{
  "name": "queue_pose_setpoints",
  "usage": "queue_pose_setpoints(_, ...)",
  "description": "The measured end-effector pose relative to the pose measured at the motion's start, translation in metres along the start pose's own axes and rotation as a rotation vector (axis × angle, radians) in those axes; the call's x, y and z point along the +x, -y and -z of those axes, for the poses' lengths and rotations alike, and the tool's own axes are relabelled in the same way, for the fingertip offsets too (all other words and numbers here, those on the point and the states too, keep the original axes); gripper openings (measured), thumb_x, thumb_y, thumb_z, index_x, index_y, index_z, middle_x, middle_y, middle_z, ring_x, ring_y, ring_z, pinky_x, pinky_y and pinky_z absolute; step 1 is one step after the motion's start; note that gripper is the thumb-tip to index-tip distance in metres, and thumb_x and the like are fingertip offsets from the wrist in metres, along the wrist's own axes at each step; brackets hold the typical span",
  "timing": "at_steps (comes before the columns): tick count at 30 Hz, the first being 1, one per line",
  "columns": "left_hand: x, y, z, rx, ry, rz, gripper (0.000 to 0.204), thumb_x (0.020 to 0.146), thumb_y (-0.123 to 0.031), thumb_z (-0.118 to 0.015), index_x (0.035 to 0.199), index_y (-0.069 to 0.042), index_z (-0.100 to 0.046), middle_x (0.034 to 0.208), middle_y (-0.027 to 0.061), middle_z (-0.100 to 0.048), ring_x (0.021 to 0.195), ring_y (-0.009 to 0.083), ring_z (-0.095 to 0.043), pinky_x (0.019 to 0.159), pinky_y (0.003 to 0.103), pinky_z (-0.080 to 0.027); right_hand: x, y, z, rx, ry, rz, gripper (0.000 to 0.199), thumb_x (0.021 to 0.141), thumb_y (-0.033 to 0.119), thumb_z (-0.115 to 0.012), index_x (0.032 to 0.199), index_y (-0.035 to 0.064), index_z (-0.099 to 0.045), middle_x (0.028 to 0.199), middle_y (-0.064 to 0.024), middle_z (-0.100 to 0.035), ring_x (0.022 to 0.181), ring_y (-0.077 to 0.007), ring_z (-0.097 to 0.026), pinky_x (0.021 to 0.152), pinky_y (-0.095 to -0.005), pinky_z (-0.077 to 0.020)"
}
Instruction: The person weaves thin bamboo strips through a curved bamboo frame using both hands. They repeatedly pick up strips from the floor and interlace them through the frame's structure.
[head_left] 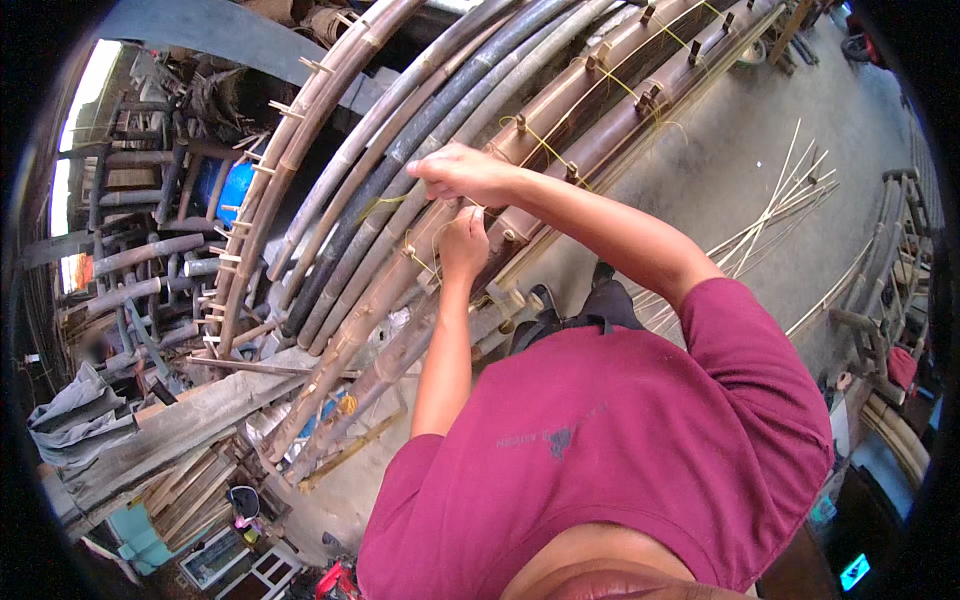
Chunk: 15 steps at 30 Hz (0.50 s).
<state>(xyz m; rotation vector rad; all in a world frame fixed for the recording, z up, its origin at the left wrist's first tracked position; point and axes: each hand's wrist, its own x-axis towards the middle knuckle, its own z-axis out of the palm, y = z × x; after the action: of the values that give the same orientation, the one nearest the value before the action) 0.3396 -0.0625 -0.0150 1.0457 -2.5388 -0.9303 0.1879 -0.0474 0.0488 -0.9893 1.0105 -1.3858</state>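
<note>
Two long brown bamboo poles run side by side in front of me, the far one point(365, 300) and the near one point(600, 135). Short wooden pegs point(597, 55) stick up along them. A thin yellow strand point(545, 142) zigzags from peg to peg. My left hand point(463, 243) is closed over the poles, thumb up, with the strand pinched in it. Just beyond it, my right hand point(462, 174) is closed too, and a loose bit of strand shows beside its fingers. The fingertips of both hands are partly hidden.
Several dark and grey bamboo poles point(400, 150) lie beyond the pegged pair. Further left stands a curved pole with pegs point(265, 170). Thin light strips point(770, 215) lie on the concrete floor at right. A concrete ledge point(200, 410) crosses at lower left, near wood pieces point(190, 490).
</note>
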Motion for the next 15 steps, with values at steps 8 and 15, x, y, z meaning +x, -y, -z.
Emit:
queue_pose_setpoints(8, 0.013, 0.013, -0.002, -0.113, -0.015, -0.067, 0.027, 0.098, -0.025, -0.051, 0.099, -0.002, -0.065, 0.082, 0.0165, -0.069, 0.078, 0.0271, -0.068, 0.068, 0.039, -0.051, -0.160, -0.117, -0.017, -0.874, 0.195, -0.072, 0.045, 0.094, 0.039, -0.052, 0.076, -0.0005, -0.065, 0.073, -0.0257, -0.062, 0.073, -0.0431, -0.062, 0.067, -0.0489, -0.0488)
queue_pose_setpoints(15, 0.131, 0.034, 0.023, -0.109, -0.421, -0.119, 0.026, 0.099, -0.023, -0.049, 0.097, -0.004, -0.067, 0.071, 0.0131, -0.066, 0.064, 0.0270, -0.064, 0.058, 0.039, -0.049, -0.146, -0.135, -0.030, -1.046, 0.123, 0.041, 0.031, 0.086, 0.032, -0.056, 0.074, 0.0047, -0.066, 0.066, -0.0209, -0.062, 0.063, -0.0420, -0.061, 0.065, -0.0503, -0.0499)
